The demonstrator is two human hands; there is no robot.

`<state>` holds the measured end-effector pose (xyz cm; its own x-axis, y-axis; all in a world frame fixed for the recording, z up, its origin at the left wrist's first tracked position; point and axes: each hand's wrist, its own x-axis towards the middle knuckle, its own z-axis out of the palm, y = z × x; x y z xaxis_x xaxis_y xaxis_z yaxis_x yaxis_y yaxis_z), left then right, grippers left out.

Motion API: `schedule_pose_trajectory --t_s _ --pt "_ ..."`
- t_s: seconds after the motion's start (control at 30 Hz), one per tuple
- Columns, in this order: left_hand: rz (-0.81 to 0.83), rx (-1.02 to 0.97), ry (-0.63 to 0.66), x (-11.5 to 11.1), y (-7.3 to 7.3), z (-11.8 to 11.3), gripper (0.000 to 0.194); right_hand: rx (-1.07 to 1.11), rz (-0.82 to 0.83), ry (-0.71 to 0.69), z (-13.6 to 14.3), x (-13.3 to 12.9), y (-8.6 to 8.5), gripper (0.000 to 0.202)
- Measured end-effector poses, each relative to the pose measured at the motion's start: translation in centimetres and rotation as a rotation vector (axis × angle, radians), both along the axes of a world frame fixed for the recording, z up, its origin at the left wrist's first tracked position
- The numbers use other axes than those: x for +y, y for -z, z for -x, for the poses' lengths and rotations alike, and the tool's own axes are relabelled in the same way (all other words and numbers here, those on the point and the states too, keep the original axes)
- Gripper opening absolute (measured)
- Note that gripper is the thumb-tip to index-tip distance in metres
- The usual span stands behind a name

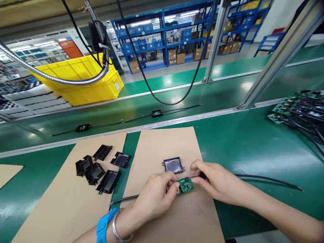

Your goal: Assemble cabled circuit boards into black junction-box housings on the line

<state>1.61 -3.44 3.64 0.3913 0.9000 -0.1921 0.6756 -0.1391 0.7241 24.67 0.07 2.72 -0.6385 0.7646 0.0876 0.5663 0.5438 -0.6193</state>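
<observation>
Board [186, 185]: one green piece between the two hands, over the right-hand of two large card sheets. Largest first, as I view it from my station.

Bench [240, 145]: green, cut off at both sides. Sheets: three counted, namely the one under the hands [167, 141], one to its left [63, 185], and a third [8, 173] cut by the left edge. Pile [298, 108] of boards and leads at far right; overlapped and cropped, so I cannot count it.

Left hand [159, 192]: narrow, thumb and fingertips pinched on the board's left end, which they cover. Beside the thumb I make out a yellow bit, too small to identify. Right hand [219, 180]: thumb and forefinger nearly closed on a black cable [268, 177] just right of the board; the exact grip is partly hidden by the fingers. The cable runs behind this hand and reappears to its right. A second cable [125, 199] emerges left of the left hand; its inner end is hidden.

Cases: six black open ones, five grouped on the left sheet [102, 152], some touching, and one [173, 165] just behind the board. Smallest: one red wire [194, 176], a short stretch visible between board and right fingertips.
</observation>
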Motion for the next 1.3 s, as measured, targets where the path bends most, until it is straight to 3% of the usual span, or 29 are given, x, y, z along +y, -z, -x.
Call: schedule_pose_trajectory --t_s 0.07,0.13,0.23,0.3,0.4,0.47,0.57,0.67,0.77,0.93,1.13,1.3 --pt "-0.014 0.006 -0.039 0.2 0.2 0.0 0.014 0.021 -0.058 0.011 0.5 -0.1 0.2 0.014" --pt "-0.011 0.002 -0.067 0.4 0.4 0.0 0.011 -0.032 -0.242 0.028 1.8 -0.6 0.5 0.017" --pt "-0.019 -0.02 -0.067 0.8 0.6 0.0 0.01 -0.274 -0.571 -0.038 4.6 -1.6 0.8 0.02" --pt "-0.017 -0.052 -0.065 1.4 0.7 0.2 0.013 -0.43 -0.663 -0.122 6.3 -1.9 0.5 0.025" --pt "0.057 -0.112 -0.092 2.7 0.7 1.1 0.011 -0.462 -0.599 -0.202 7.2 -0.6 -0.6 0.037" --pt "0.115 -0.144 -0.111 3.7 0.6 2.1 0.006 -0.415 -0.515 -0.219 7.0 1.3 -1.5 0.033" --pt "0.136 -0.127 -0.119 5.0 0.2 3.5 0.021 -0.39 -0.426 -0.213 6.3 4.4 -1.9 0.016" --pt "-0.017 0.012 -0.073 5.6 0.3 4.2 0.041 -0.397 -0.366 -0.212 6.1 6.2 -0.8 0.009" --pt "-0.127 0.116 0.025 5.6 1.3 4.2 0.059 -0.404 -0.306 -0.213 6.0 6.3 0.9 0.008" --pt "-0.12 0.099 0.061 5.6 3.1 4.0 0.054 -0.428 -0.285 -0.175 5.7 5.6 2.5 0.01" --pt "-0.127 0.106 0.082 5.9 3.0 4.3 0.049 -0.463 -0.318 -0.152 5.7 5.2 3.2 0.01" --pt "-0.092 0.142 0.058 5.9 2.6 3.9 0.053 -0.443 -0.478 -0.164 6.3 4.7 2.9 0.013"
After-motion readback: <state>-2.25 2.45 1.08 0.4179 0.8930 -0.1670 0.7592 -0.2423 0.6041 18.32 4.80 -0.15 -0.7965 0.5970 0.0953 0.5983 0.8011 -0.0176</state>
